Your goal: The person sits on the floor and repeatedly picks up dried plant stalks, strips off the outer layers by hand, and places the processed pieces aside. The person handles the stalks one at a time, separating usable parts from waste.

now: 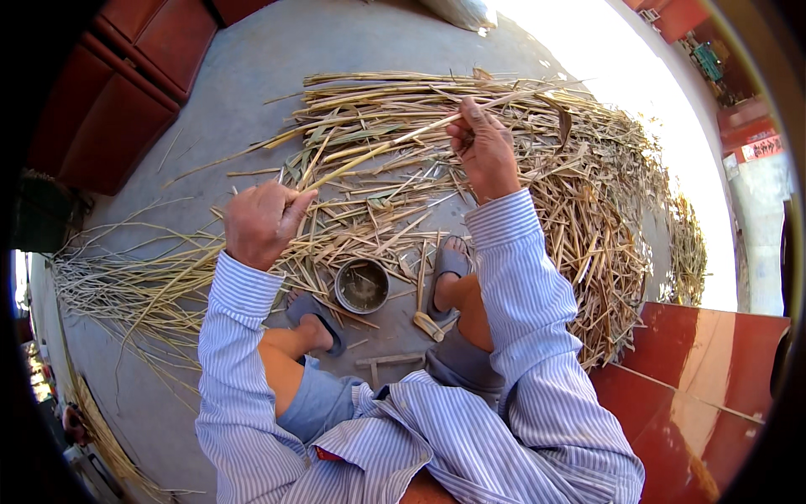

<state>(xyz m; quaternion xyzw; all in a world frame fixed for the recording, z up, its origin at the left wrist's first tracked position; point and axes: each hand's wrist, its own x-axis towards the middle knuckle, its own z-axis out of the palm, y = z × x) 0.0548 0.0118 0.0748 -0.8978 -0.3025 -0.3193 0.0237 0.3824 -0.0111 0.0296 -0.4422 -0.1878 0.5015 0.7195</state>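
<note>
The left hand [260, 223] and right hand [485, 151] each close their fingers on one long pale stalk [378, 149] slanting above the heap of dry stalks [579, 218]. A round metal bowl [362, 286] sits between the feet. A red sign [762, 148], perhaps on a wall, shows far right.

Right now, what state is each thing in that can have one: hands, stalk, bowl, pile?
left hand: closed on the lower end of the stalk.
right hand: fingers pinching the stalk higher up.
stalk: held off the ground, slanting between both hands.
metal bowl: upright between the feet; contents unclear.
pile of dry stalks: loose, strewn over the concrete floor.
</note>
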